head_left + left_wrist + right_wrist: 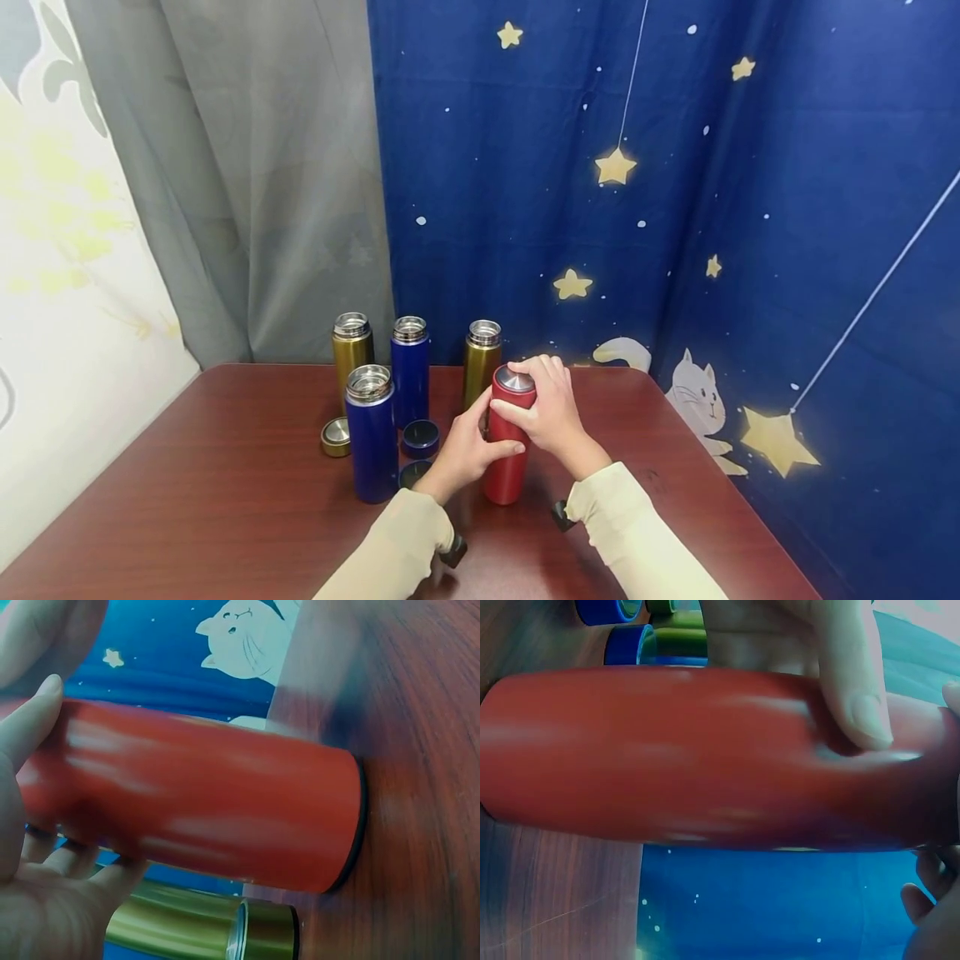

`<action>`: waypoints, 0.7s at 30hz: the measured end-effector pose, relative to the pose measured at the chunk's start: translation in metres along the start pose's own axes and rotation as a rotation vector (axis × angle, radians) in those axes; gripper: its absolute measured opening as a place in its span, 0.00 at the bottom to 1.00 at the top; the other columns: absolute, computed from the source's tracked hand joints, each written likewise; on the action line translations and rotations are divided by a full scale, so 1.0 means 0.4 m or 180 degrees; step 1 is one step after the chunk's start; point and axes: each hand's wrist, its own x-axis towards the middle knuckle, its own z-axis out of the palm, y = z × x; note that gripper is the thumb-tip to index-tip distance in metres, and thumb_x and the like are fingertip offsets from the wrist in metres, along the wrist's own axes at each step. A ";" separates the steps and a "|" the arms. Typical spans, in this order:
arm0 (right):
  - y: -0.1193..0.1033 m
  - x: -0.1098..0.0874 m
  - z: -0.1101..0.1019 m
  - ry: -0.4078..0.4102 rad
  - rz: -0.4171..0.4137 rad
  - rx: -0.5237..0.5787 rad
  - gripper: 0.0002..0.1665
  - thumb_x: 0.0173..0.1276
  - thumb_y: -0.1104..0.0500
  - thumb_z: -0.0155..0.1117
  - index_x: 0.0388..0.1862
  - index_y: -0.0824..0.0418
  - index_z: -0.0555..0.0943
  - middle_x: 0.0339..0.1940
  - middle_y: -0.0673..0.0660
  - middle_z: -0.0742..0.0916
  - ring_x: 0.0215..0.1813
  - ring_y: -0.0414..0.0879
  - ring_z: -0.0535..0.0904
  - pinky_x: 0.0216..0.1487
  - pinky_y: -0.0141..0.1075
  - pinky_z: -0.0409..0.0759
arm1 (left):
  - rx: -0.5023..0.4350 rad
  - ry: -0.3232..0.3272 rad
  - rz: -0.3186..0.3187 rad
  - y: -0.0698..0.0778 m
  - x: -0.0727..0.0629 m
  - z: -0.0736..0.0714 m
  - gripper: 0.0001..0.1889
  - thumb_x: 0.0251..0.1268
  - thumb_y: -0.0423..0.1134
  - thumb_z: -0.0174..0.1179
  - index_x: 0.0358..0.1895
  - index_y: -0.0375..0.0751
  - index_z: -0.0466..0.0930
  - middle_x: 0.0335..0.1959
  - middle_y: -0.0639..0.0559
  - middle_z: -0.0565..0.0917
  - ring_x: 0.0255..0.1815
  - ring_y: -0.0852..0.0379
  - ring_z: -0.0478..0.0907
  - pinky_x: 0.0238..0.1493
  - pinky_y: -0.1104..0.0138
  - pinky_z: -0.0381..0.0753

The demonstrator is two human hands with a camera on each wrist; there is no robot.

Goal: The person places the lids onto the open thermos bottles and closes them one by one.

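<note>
Several fingers (513, 411) grip the red bottle (506, 485), the table's right edge (738, 504) distant.

You are at a reddish-brown table (225, 500) in a curtained corner of a room, one with a homelike, nursery look. Beyond your right hand (551, 404) and round to its right hangs a deep-blue curtain (487, 167), printed with glowing yellow stars (616, 167) and a white cat (697, 390). Beyond your left hand (471, 446), off to its left, falls a plain grey curtain (292, 208). Farther left of that hand is a pale, yellow-blotched surface (67, 375), so washed out that you can't tell wall from cloth. Beneath both hands, the tabletop shows wood grain.
</note>
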 end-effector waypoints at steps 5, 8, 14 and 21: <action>-0.007 0.001 0.006 0.0131 0.0001 -0.0072 0.30 0.50 0.44 0.75 0.48 0.58 0.78 0.42 0.54 0.81 0.47 0.49 0.70 0.45 0.46 0.70 | 0.0140 0.0149 0.0045 0.002 -0.002 0.005 0.49 0.48 0.43 0.77 0.74 0.47 0.59 0.55 0.49 0.82 0.48 0.55 0.83 0.46 0.66 0.82; -0.009 -0.001 0.010 0.0224 0.0024 -0.0096 0.29 0.50 0.45 0.75 0.46 0.58 0.78 0.41 0.54 0.81 0.47 0.50 0.70 0.46 0.46 0.70 | 0.0180 0.0178 0.0046 0.004 -0.002 0.009 0.49 0.47 0.45 0.77 0.74 0.46 0.60 0.55 0.49 0.82 0.48 0.55 0.83 0.46 0.67 0.82; -0.020 0.000 0.014 0.0300 0.0051 -0.0148 0.29 0.49 0.46 0.75 0.45 0.59 0.78 0.40 0.55 0.80 0.46 0.51 0.70 0.46 0.46 0.69 | 0.0222 0.0269 0.0076 0.009 -0.003 0.011 0.49 0.46 0.44 0.78 0.74 0.46 0.60 0.55 0.50 0.82 0.47 0.56 0.83 0.46 0.67 0.82; -0.030 -0.003 0.018 0.0371 0.0106 -0.0229 0.29 0.49 0.46 0.76 0.45 0.61 0.78 0.39 0.55 0.81 0.45 0.51 0.70 0.44 0.45 0.69 | 0.0323 0.0316 0.0048 0.015 -0.008 0.016 0.49 0.46 0.44 0.78 0.74 0.45 0.60 0.55 0.50 0.82 0.47 0.55 0.82 0.46 0.67 0.82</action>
